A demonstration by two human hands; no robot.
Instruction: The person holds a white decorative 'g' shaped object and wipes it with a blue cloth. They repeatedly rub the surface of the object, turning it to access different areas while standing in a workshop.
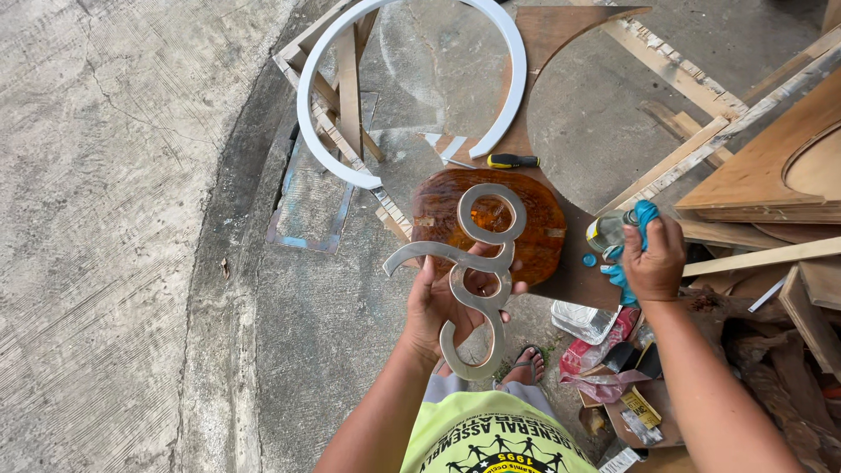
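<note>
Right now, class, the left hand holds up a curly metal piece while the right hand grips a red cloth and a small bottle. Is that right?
Not quite. In the head view the cloth is blue, not red. The rest holds: the left hand holds up the metal piece, and the right hand grips cloth and bottle.

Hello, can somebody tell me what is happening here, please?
A person stands on a concrete floor and looks down at their hands. The left hand holds up a curly metal letter shape, shiny, with thin raised edges. The right hand holds a small clear bottle together with a blue cloth; a blue cap lies below. Behind the letter is a glossy brown wooden slab. A white ring, a screwdriver and wood pieces lie around.
</note>
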